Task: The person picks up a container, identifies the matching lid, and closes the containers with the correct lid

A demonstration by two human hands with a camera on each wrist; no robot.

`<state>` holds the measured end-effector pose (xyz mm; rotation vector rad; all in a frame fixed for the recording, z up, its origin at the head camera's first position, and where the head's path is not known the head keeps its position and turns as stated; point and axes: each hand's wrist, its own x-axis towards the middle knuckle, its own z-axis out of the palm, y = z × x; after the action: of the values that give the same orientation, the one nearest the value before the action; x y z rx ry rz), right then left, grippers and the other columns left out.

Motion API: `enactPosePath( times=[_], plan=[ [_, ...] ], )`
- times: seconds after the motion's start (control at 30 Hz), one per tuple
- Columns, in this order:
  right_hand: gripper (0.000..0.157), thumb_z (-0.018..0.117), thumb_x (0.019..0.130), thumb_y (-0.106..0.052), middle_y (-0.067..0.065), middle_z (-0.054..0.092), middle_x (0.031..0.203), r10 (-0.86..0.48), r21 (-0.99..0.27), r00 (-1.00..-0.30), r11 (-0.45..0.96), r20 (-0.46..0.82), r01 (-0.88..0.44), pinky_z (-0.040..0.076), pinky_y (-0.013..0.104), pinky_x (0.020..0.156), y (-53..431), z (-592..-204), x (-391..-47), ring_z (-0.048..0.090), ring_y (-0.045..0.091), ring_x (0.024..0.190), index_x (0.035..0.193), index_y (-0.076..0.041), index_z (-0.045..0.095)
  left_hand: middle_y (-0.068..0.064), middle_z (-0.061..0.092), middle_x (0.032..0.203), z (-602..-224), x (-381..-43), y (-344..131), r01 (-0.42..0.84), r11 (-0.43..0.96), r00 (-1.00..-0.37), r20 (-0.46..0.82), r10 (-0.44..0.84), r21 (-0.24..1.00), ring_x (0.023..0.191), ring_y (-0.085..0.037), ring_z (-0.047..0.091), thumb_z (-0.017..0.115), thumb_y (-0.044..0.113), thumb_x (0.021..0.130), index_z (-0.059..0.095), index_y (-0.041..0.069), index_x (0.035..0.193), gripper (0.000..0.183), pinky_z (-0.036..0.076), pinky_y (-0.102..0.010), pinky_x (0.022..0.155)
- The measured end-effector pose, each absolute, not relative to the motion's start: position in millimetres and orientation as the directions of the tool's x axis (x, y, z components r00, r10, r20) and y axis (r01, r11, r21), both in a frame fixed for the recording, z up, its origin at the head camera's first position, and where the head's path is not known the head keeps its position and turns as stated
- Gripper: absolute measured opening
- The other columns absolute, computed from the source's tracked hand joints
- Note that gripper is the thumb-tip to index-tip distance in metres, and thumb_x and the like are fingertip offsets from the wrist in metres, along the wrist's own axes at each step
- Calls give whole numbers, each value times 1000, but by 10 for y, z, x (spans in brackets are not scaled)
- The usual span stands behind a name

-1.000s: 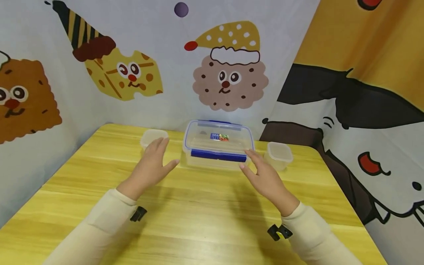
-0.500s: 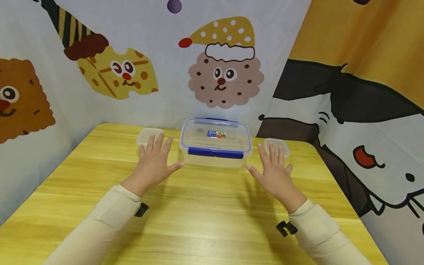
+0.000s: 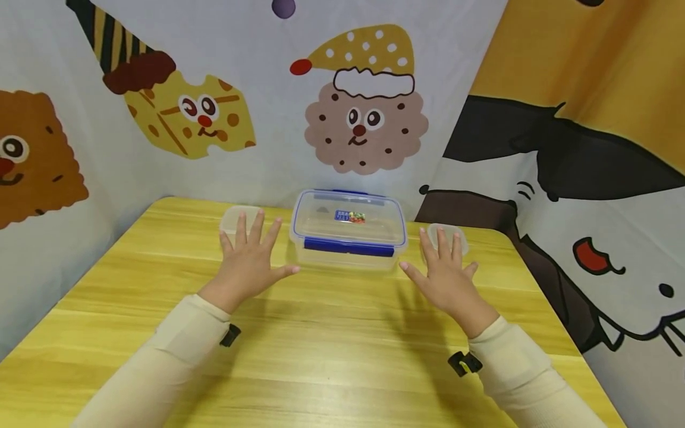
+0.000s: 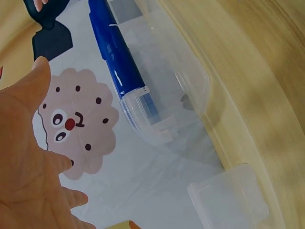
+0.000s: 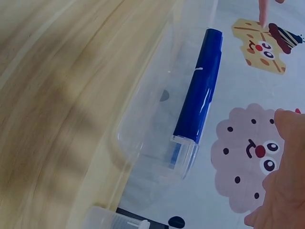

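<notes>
A clear rectangular food storage box (image 3: pixel 349 229) with a blue-edged lid and a blue front latch (image 3: pixel 348 246) stands near the table's back edge. My left hand (image 3: pixel 243 267) hovers before its left side, fingers spread, holding nothing. Behind those fingers is a small translucent container (image 3: pixel 233 217), partly hidden. My right hand (image 3: pixel 446 282) is spread in the same way before the box's right side and holds nothing. It partly covers a second small translucent container (image 3: pixel 455 238). In the wrist views, the palms (image 4: pixel 21 157) appear apart from the box's blue latch (image 5: pixel 200 86).
The wood-grain table (image 3: pixel 316 356) ends in rounded back corners. Directly behind it hangs a curtain (image 3: pixel 278 178) printed with cartoon biscuits and cheese. Each sleeve has a black clip-like piece (image 3: pixel 230 335) at the wrist.
Both hands have spread their fingers wider. The right hand has shifted right, away from the box's front corner, and now overlaps the right container. The last half second shows almost no movement.
</notes>
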<state>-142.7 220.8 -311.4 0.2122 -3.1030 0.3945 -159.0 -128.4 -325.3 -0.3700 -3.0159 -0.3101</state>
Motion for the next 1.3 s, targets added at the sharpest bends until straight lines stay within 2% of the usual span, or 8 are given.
enactPosePath(
  times=[0.23,0.43,0.8,0.93,1.03,1.3],
  plan=[
    [82,25,84,-69,12,-17,148,-122,-251,-993,961,2,-119,-8,79,81,2235,-3118,-1435,-29,33,127,145,-23,-4,-17,-7,149,-3241,-1611,-1271,241,952,-969,94,227,187,129,-41,-21,37,78,71,6,18,146,101,-10,-72,91],
    [80,27,85,-67,11,-18,148,-123,-249,-992,961,-9,-117,-9,78,81,2244,-3116,-1455,-29,33,127,144,-23,-5,-17,-5,149,-3226,-1655,-1266,236,959,-970,96,223,158,130,-43,-18,43,75,72,6,19,146,100,-5,-73,91],
    [79,25,84,-68,9,-19,147,-135,-235,-991,964,-15,-128,-10,78,82,2245,-3141,-1505,-28,33,128,144,-27,-8,-17,-7,148,-3225,-1690,-1275,222,962,-975,43,218,156,129,-44,-18,42,75,72,6,17,145,100,-7,-73,90],
    [80,26,84,-68,9,-19,147,-132,-237,-991,964,-23,-123,-10,78,82,2247,-3157,-1498,-28,33,128,144,-26,-7,-18,-8,148,-3237,-1691,-1283,219,962,-976,24,218,164,128,-43,-21,35,80,70,5,17,145,103,-8,-73,90],
    [80,26,85,-68,9,-19,147,-134,-242,-991,962,-21,-125,-11,78,82,2242,-3165,-1500,-28,33,128,144,-26,-7,-18,-7,148,-3238,-1691,-1295,212,962,-977,25,211,172,128,-42,-22,35,80,70,5,17,145,103,-9,-73,90],
    [81,23,84,-70,8,-19,147,-136,-236,-990,964,-22,-127,-9,78,83,2235,-3165,-1502,-27,34,128,144,-25,-6,-17,-8,148,-3225,-1693,-1289,211,955,-977,26,210,208,129,-44,-19,47,70,75,8,15,145,98,-10,-72,90]
  ],
)
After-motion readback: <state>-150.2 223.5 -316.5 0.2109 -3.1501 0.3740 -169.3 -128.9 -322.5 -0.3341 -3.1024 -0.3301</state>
